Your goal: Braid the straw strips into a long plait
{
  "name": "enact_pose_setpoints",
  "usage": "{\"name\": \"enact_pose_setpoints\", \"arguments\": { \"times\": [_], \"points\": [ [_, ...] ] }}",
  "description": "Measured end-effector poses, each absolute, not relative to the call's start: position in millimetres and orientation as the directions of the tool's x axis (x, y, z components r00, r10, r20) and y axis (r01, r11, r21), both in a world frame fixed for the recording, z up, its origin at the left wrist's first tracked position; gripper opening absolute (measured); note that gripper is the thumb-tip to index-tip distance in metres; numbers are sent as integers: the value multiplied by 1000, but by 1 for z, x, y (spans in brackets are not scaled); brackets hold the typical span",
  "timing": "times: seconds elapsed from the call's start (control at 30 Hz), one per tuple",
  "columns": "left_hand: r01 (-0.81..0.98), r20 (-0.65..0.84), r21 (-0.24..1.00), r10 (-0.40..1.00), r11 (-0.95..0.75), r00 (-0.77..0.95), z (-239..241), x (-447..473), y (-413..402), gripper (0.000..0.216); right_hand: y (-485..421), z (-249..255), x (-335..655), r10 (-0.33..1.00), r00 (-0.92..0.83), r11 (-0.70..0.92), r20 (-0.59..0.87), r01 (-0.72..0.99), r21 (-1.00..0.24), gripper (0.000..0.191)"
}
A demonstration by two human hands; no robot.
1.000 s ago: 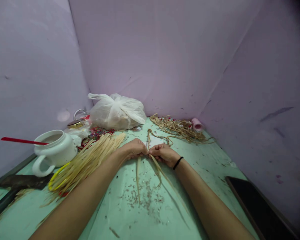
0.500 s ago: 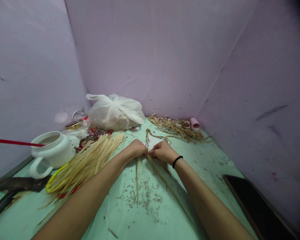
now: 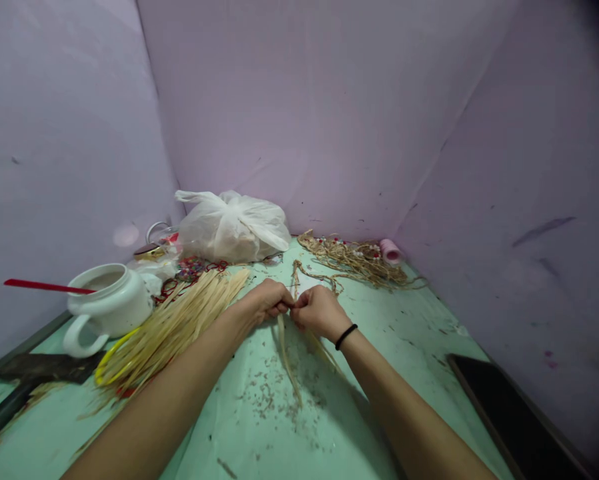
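My left hand [image 3: 270, 301] and my right hand [image 3: 320, 312] meet over the middle of the green table, fingertips almost touching. Both are closed in a pinch on a thin straw-coloured fibre cord [image 3: 296, 275]. The twisted length of this cord runs away from my fingers, bends at the far end and trails to the right. Loose fibre strands [image 3: 287, 363] hang toward me from below my hands. The exact pinch point is hidden by my fingers. A black band [image 3: 346, 337] circles my right wrist. Left of my left arm lies a bundle of pale flat fibre strips [image 3: 189, 320].
A white pot [image 3: 110, 300] with a red stick [image 3: 49, 287] stands at left, beside a dark-bladed tool [image 3: 44, 370]. At the back are a tied white plastic bag [image 3: 234, 227], a heap of braided cords [image 3: 359, 257] and a pink thread spool [image 3: 390, 251]. A black flat object [image 3: 509, 413] lies at right.
My right hand has turned and shifted slightly left, closer to my left fingers. The loose strands below have swung, the short one now slanting right. The view has shifted a little.
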State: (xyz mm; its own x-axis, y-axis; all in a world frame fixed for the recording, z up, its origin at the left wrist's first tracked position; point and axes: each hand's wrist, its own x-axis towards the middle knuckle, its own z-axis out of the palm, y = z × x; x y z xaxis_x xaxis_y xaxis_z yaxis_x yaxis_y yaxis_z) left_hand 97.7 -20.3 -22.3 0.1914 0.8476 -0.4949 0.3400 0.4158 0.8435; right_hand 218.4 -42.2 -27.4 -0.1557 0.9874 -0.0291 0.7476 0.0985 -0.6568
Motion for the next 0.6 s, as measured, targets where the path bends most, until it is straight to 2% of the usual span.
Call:
{"name": "enact_pose_setpoints", "arguments": {
  "times": [0.07, 0.13, 0.27, 0.33, 0.4, 0.5, 0.6],
  "points": [
    [355, -469, 857, 853, 375, 231, -21, 93, -20, 24, -42, -25, 221, 972, -224, 104, -74, 685, -721, 14],
    [365, -449, 867, 850, 340, 276, -22, 89, -20, 23, -38, -21, 227, 946, -277, 30, -168, 592, -805, 12],
    [327, -445, 883, 821, 336, 358, -31, 85, -15, 19, -29, -13, 239, 970, -69, -199, -232, 319, -927, 6],
    [315, -438, 889, 816, 332, 377, -37, 83, -12, 16, -27, -16, 239, 953, -26, -293, -302, 185, -938, 6],
    [321, -432, 891, 816, 321, 384, -41, 81, -10, 15, -28, -22, 234, 918, -115, -366, -379, 124, -922, 10],
    [339, -409, 897, 825, 285, 389, -42, 80, -9, 15, -33, -31, 223, 886, -226, -390, -405, 107, -914, 15],
    [385, -405, 886, 832, 257, 378, -39, 81, -11, 13, -37, -36, 216, 891, -183, -401, -416, 117, -909, 16]
  ]
}}
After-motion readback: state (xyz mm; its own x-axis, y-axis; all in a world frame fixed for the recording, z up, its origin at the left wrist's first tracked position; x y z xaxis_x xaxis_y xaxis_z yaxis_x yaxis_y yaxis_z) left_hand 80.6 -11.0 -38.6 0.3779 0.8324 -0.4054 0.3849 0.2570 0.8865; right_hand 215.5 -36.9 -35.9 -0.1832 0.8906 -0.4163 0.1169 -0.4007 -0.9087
